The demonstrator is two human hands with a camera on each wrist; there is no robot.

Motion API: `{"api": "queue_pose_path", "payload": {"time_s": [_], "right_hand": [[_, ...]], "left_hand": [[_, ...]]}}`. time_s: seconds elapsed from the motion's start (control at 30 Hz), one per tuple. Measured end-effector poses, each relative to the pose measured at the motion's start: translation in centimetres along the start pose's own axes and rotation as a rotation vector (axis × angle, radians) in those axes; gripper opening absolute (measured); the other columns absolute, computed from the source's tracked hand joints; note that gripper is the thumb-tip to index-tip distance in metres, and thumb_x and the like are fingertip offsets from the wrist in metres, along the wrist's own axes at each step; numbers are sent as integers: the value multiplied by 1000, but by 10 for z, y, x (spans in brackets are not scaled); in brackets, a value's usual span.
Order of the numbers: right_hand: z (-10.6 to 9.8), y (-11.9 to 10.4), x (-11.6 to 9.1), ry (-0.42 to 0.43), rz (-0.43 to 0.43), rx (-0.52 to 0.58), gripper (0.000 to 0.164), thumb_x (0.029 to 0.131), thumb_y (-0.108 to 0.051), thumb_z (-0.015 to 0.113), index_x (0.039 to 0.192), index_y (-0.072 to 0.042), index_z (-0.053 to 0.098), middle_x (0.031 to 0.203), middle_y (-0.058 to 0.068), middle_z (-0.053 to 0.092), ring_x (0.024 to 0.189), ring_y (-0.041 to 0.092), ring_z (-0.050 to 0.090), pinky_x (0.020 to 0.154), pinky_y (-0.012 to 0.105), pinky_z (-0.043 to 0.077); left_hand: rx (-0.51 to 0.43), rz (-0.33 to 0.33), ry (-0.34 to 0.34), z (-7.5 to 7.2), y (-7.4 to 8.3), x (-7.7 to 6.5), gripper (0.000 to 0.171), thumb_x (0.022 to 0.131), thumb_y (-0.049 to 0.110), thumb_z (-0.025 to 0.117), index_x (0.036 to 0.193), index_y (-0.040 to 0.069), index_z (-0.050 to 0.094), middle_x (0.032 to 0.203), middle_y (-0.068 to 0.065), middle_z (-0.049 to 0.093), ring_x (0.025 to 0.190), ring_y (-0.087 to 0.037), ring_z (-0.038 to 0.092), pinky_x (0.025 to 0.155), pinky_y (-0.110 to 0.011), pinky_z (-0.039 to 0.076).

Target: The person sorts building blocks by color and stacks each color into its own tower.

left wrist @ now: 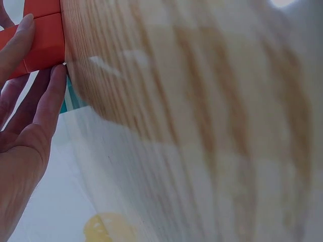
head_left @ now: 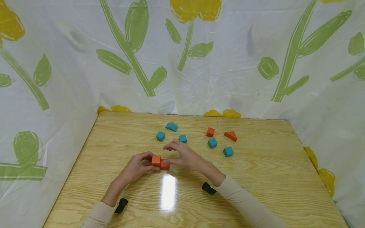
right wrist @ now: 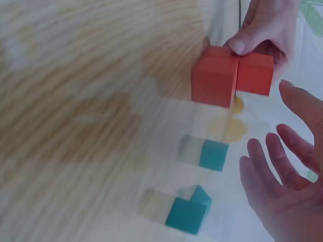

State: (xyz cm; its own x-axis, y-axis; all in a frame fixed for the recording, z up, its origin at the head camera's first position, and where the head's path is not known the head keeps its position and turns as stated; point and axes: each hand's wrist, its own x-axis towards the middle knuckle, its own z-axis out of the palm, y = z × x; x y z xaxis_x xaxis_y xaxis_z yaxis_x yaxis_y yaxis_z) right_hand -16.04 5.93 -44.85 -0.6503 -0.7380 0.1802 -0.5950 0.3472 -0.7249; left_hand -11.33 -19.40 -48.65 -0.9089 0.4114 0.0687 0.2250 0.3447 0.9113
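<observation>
My left hand grips a small group of red blocks low over the wooden table, with the thumb on one side and the fingers on the other. One red cube sits higher than the red block to its right. In the right wrist view, the left thumb presses near the seam between the red blocks. My right hand hovers just right of them, its fingers spread and loosely bent, holding nothing. Its thumb tip overlaps the right red block in the head view.
Beyond the hands lie a blue wedge and blue cubes. To the right are a red cube, a red triangular block and two more blue cubes. A flowered white curtain surrounds the table.
</observation>
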Motion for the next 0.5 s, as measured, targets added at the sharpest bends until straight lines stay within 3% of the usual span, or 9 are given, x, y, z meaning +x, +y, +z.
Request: {"api": "queue_pose_path", "payload": {"time_s": [0.5], "right_hand": [[-26,15,-11,82,-26,-99,35,95,-16,77,125,-1,64,121,17,63,115,34,64,97,49,56]], "left_hand": [[-33,-30,-1,0,1,-1,27,88,3,80,112,3,69,113,-13,68,111,-33,67,93,-31,58]]}}
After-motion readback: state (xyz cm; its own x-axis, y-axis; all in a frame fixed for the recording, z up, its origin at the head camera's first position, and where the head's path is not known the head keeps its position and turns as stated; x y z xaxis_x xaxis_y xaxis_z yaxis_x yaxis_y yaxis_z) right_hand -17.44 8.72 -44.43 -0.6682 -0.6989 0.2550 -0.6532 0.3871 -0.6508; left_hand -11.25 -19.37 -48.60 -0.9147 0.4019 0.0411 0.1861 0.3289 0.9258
